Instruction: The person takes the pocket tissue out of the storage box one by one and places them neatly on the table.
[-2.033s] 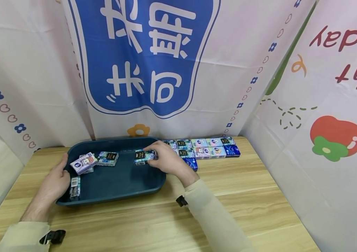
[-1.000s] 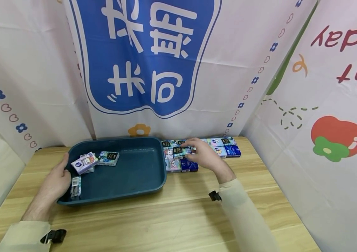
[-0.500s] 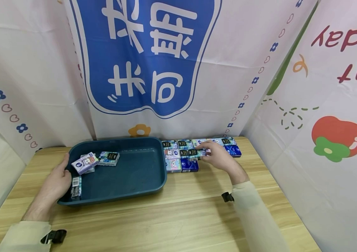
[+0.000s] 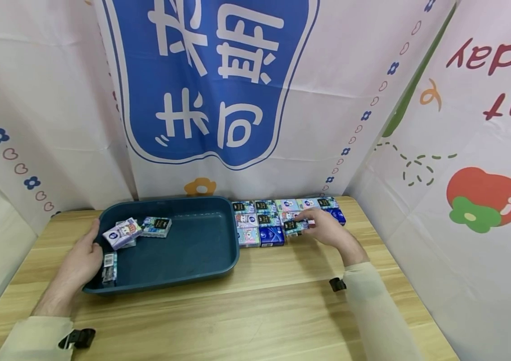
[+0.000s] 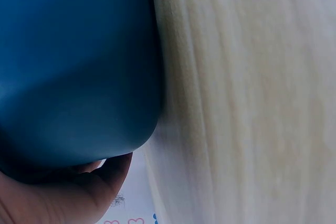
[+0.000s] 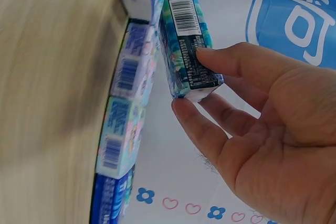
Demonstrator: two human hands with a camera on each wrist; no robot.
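Observation:
My right hand [image 4: 327, 229] pinches a small tissue pack [image 4: 294, 227] with a dark label and green-blue floral print. It is held beside the dark blue pack [image 4: 272, 236], at the front of the laid-out packs. In the right wrist view the thumb lies on the barcode side of this tissue pack [image 6: 186, 40], which is tilted and apart from the row. My left hand [image 4: 78, 260] grips the left end of a dark teal tray [image 4: 183, 255]. Seen from the left wrist, the tray's outer wall [image 5: 79, 87] fills much of the view.
Several tissue packs lie in close rows right of the tray, including a pink one [image 4: 248, 237]. Inside the tray are a purple pack [image 4: 121, 234] over a paler one, a floral pack [image 4: 156, 227] and one on edge [image 4: 109, 268]. A printed curtain [image 4: 327, 100] hangs behind the table.
My right hand has lifted the floral tissue pack out of the tray and carried it right, over the rows, then slightly nearer. The left hand and tray have stayed put.

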